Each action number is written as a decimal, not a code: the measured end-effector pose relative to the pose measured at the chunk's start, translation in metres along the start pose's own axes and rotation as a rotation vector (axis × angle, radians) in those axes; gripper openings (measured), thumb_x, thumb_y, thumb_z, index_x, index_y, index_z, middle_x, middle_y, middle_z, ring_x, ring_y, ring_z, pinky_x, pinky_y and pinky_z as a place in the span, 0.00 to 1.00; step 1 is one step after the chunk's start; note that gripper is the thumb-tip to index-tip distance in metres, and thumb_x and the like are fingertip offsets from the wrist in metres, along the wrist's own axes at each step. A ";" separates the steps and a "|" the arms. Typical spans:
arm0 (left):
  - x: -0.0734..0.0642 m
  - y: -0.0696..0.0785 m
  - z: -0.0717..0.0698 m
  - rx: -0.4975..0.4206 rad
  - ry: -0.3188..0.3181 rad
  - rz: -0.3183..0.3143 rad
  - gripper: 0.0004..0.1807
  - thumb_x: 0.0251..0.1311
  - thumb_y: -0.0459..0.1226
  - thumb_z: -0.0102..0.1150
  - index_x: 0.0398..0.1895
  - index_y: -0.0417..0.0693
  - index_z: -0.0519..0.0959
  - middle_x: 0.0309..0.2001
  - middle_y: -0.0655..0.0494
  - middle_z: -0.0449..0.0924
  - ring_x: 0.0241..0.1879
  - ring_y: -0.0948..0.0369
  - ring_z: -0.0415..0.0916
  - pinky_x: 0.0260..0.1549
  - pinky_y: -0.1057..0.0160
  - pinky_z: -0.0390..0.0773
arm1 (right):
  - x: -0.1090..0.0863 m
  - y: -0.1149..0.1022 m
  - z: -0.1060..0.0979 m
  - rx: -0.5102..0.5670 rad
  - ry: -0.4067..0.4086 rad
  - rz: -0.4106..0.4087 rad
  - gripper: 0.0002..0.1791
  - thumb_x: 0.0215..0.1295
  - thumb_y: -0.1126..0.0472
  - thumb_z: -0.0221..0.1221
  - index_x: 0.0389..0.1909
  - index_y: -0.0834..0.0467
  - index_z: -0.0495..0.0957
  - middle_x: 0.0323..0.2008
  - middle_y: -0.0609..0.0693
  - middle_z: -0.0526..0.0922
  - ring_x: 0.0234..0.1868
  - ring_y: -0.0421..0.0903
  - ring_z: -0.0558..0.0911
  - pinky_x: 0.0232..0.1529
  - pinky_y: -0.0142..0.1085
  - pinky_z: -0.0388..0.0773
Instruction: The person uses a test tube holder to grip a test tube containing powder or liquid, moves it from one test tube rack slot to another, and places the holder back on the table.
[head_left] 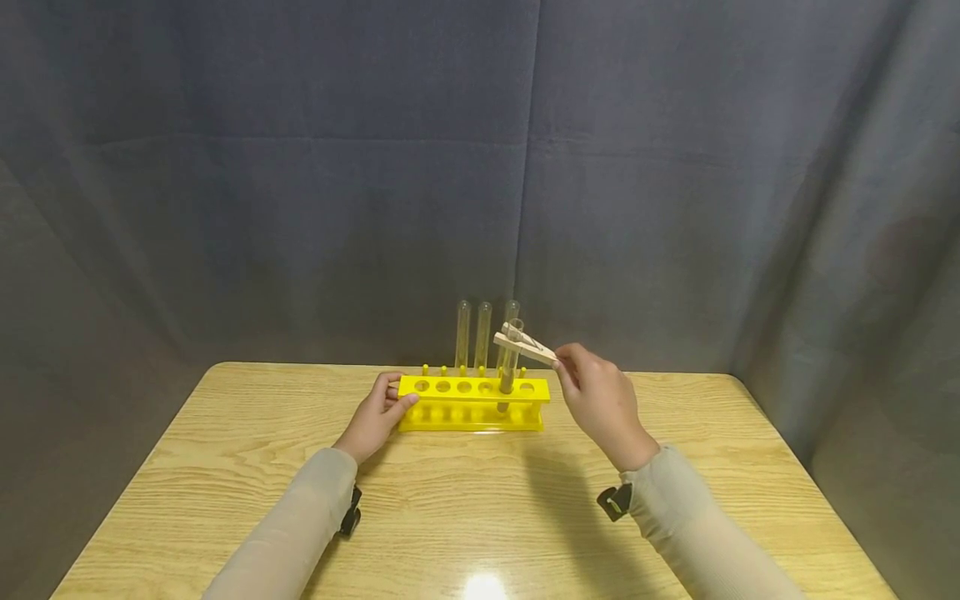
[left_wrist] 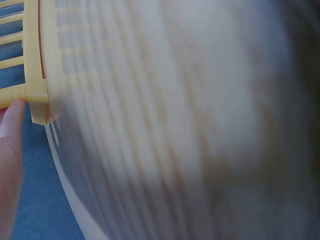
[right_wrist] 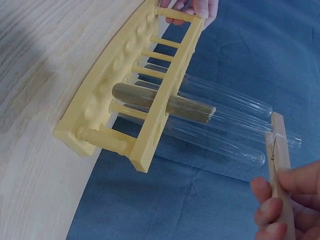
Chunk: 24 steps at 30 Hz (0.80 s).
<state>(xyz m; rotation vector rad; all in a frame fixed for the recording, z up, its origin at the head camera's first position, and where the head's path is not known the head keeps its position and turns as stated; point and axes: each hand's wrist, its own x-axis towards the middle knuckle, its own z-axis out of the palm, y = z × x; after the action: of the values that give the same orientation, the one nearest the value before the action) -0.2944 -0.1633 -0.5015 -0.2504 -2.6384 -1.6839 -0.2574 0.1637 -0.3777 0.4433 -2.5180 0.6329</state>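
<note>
A yellow test tube rack (head_left: 471, 425) stands near the table's back edge. My left hand (head_left: 375, 418) grips its left end, thumb in front and fingers behind; in the left wrist view only part of this hand (left_wrist: 11, 155) shows. My right hand (head_left: 600, 402) pinches a wooden test tube clamp (head_left: 536, 350), seen closely in the right wrist view (right_wrist: 281, 155). The clamp's tip is around the upper part of a glass test tube (head_left: 510, 362). That tube passes through a hole toward the rack's right end, with grey-brown matter (right_wrist: 190, 108) in its lower part. Whether its bottom touches the base, I cannot tell.
Three clear test tubes (head_left: 463, 329) stand upside down on pegs along the rack's back. A wooden table (head_left: 450, 508) lies beneath, and dark curtains (head_left: 337, 208) hang behind and beside it.
</note>
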 end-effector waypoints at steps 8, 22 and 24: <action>0.001 -0.001 0.000 0.007 -0.001 0.002 0.29 0.76 0.49 0.53 0.72 0.47 0.59 0.54 0.44 0.68 0.54 0.48 0.72 0.57 0.50 0.71 | -0.001 0.000 0.004 0.013 -0.017 0.013 0.09 0.73 0.60 0.61 0.47 0.61 0.83 0.36 0.55 0.87 0.30 0.50 0.84 0.29 0.47 0.80; -0.001 0.001 0.000 0.009 0.002 -0.012 0.29 0.76 0.48 0.52 0.72 0.46 0.58 0.55 0.43 0.68 0.55 0.47 0.72 0.58 0.49 0.71 | -0.004 0.004 0.009 0.024 -0.025 0.018 0.09 0.73 0.61 0.61 0.47 0.62 0.82 0.35 0.55 0.87 0.30 0.50 0.84 0.29 0.47 0.80; -0.001 0.001 0.000 0.003 0.001 -0.013 0.29 0.76 0.48 0.53 0.72 0.47 0.58 0.55 0.43 0.68 0.55 0.48 0.72 0.58 0.50 0.71 | -0.004 0.004 0.009 0.025 -0.023 0.015 0.09 0.73 0.61 0.61 0.47 0.62 0.82 0.35 0.55 0.87 0.30 0.50 0.84 0.29 0.47 0.80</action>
<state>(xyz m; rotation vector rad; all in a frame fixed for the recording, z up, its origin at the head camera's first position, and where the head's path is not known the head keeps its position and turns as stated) -0.2935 -0.1628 -0.5005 -0.2337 -2.6474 -1.6831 -0.2594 0.1633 -0.3889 0.4431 -2.5396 0.6696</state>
